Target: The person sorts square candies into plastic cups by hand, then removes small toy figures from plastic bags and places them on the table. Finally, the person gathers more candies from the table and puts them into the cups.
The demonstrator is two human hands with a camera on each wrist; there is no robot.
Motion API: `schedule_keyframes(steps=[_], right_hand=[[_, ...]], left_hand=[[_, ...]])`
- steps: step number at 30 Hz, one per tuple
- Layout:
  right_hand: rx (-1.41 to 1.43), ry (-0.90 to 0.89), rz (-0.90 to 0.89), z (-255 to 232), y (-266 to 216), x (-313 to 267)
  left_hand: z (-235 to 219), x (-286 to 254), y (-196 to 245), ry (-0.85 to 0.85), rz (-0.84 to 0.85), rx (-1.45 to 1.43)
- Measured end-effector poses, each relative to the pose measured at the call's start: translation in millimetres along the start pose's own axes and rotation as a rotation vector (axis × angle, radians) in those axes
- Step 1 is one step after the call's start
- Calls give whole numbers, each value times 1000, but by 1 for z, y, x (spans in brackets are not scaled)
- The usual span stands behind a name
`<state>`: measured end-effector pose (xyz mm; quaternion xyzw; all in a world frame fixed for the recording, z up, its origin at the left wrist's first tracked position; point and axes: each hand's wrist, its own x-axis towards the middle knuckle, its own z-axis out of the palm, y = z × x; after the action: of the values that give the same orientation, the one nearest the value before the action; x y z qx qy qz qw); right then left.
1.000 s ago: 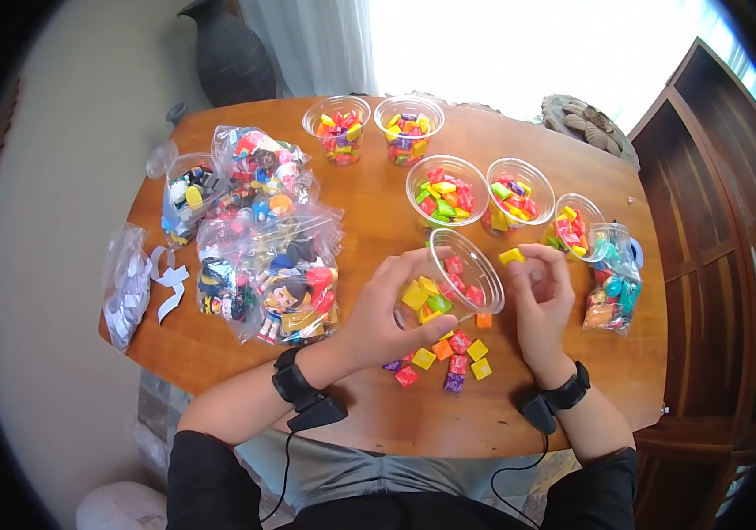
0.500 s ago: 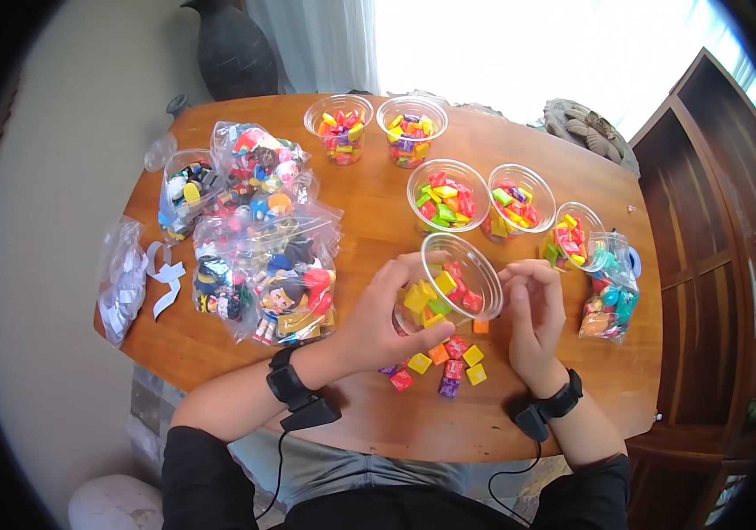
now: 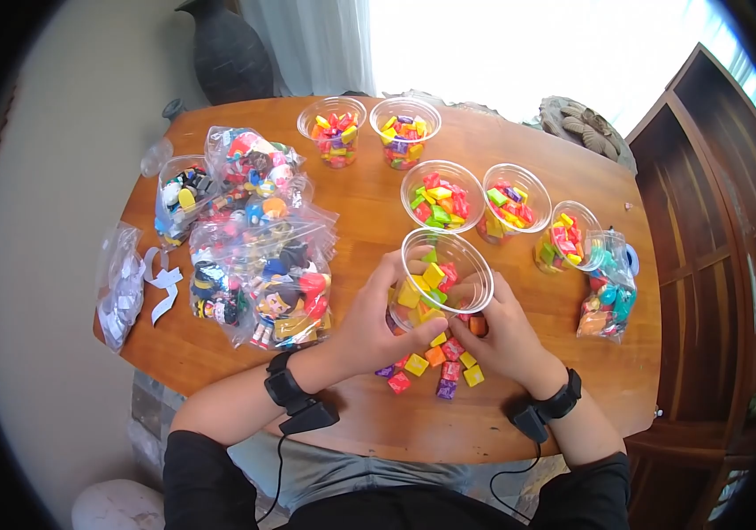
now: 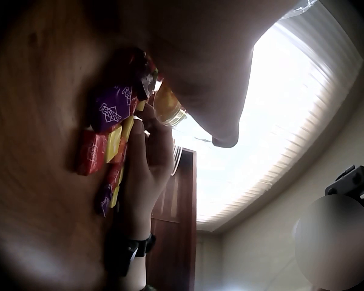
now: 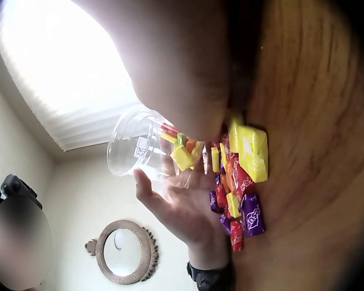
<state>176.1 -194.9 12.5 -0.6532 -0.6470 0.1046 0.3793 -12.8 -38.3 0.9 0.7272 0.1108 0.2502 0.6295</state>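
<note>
My left hand [image 3: 378,318] grips a clear plastic cup [image 3: 482,299], tilted above the tabletop, with yellow, red and green wrapped candies [image 3: 432,276] inside. Below it lies a loose pile of wrapped candies [image 3: 415,364] in yellow, red, orange and purple. My right hand [image 3: 510,340] reaches down at the pile's right side, close to the cup. An orange candy [image 3: 478,325] shows by its thumb; the fingertips are partly hidden behind the cup, and I cannot tell whether they pinch a candy. The right wrist view shows the left hand [image 5: 188,212] around the cup [image 5: 124,142].
Several candy-filled cups stand beyond, including a wide one [image 3: 442,196] and two at the back [image 3: 332,132]. Bags of toy figures [image 3: 263,283] cover the left side, beside white ribbon [image 3: 164,281]. Another toy bag [image 3: 608,305] lies at the right edge.
The right hand held a yellow candy beside the cup a second ago; it has since moved down and left to the pile, that candy no longer in view. The left hand keeps holding the cup.
</note>
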Motion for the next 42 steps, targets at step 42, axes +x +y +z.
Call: schedule_keyframes(steps=[42], right_hand=[[-363,91,-104,-8,-3,2]], left_hand=[[0,1,-5,32,88,-4]])
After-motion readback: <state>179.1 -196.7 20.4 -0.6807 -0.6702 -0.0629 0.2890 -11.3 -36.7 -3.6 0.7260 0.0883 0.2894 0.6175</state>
